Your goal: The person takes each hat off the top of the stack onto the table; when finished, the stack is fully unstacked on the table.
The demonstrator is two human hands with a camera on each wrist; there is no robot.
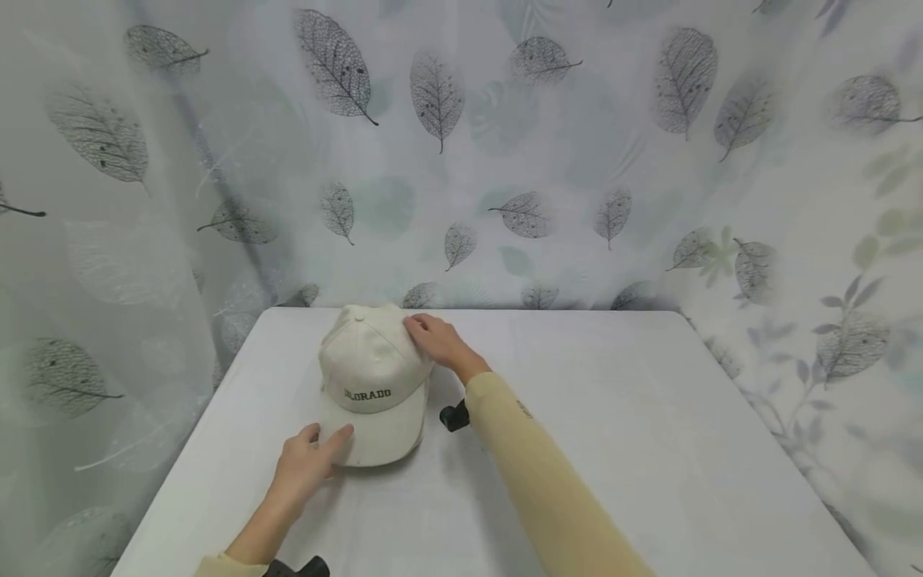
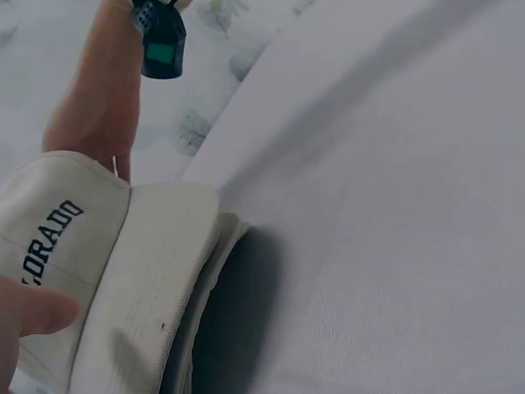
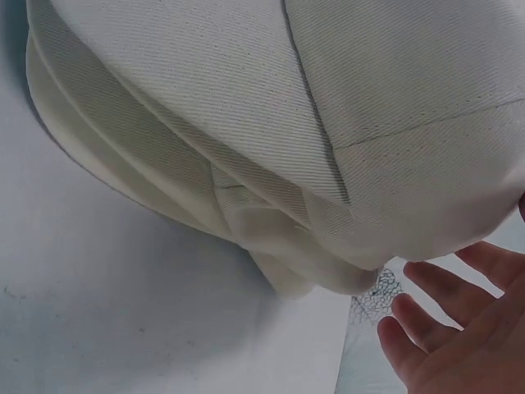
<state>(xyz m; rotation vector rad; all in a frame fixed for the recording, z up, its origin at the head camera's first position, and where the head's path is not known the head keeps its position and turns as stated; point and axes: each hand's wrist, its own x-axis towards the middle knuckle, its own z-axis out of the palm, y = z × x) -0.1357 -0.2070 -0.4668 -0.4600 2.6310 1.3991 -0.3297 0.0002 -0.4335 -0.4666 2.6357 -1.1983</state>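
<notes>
A cream baseball cap (image 1: 375,365) with dark lettering on its front lies on the white table, its brim toward me. More cream brim layers (image 2: 205,287) show beneath the top brim in the left wrist view, so caps appear stacked. Beside the brim's left edge is my left hand (image 1: 306,465), thumb and fingers apart, the thumb over the cap. My right hand (image 1: 443,344) is at the crown's right rear, fingertips near or touching the fabric. In the right wrist view its fingers (image 3: 443,291) spread loosely beside the crown; its thumb is mostly hidden.
The white table (image 1: 591,417) extends to the right of the cap and toward me. A leaf-patterned curtain (image 1: 476,160) hangs behind the table's back edge and along its sides. Each wrist carries a small black device, such as the one on the right wrist (image 1: 454,416).
</notes>
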